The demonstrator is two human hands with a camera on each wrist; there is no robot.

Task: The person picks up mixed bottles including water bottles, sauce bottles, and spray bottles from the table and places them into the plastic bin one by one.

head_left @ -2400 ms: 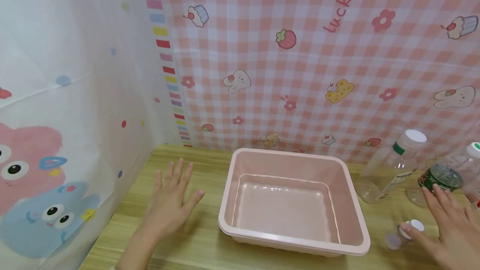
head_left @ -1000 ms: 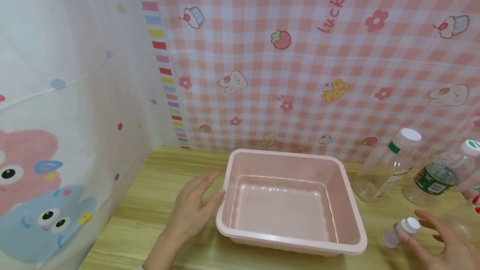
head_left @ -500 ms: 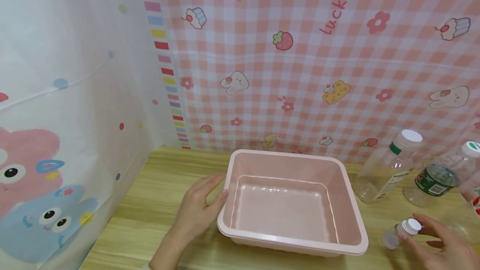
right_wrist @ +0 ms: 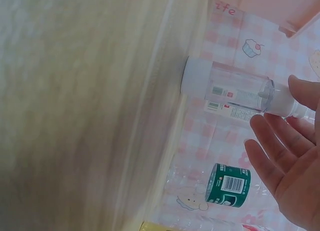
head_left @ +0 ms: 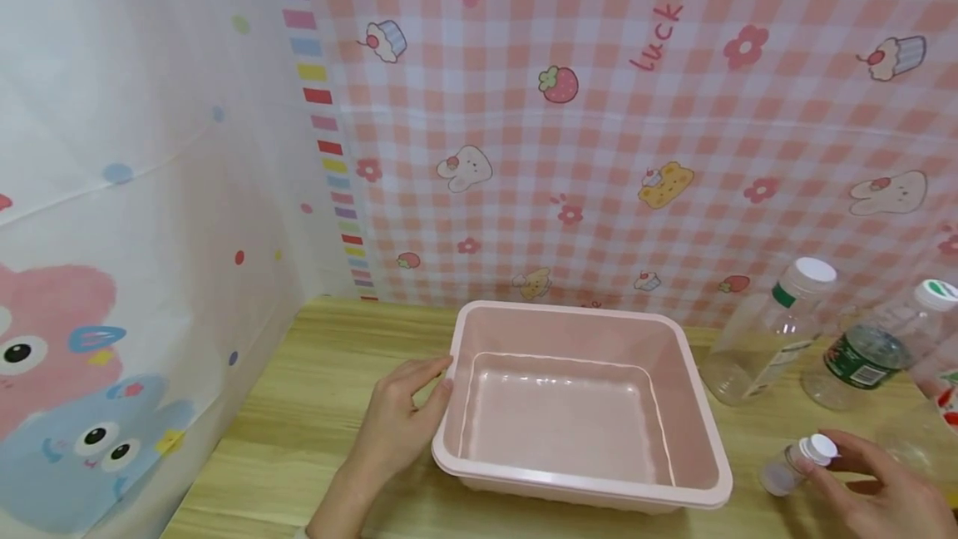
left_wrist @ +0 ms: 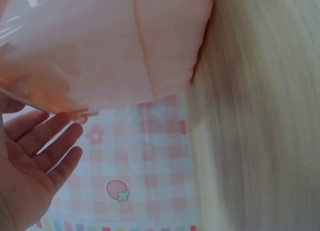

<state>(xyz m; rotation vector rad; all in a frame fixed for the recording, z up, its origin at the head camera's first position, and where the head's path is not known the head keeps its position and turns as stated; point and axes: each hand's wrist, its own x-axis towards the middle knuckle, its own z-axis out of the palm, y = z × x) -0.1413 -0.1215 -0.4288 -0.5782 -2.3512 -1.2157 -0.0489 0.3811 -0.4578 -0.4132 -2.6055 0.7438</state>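
Note:
A pink plastic basin (head_left: 584, 489) stands on the wooden table in the head view. My left hand (head_left: 400, 418) is at its left rim, fingers relaxed and fingertips touching the outer edge. In the left wrist view the left hand (left_wrist: 37, 161) shows its palm beside the basin wall (left_wrist: 100, 51). A small clear bottle with a white cap (head_left: 793, 468) stands right of the basin. My right hand (head_left: 883, 485) pinches it near the cap between thumb and fingers. The right wrist view shows the small bottle (right_wrist: 240, 88) upright, with the right hand (right_wrist: 295, 156) at its cap.
Behind the small bottle stand a tall clear bottle with a white cap (head_left: 763, 348) and a clear bottle with a green label (head_left: 861, 360). Another clear bottle with red print (head_left: 924, 439) is at the right edge. A checked pink cloth (head_left: 599, 148) hangs along the back.
My left hand has moved right, from above the table to the basin's left rim. My right hand has come down to the small bottle, its thumb and fingers closing in around the cap.

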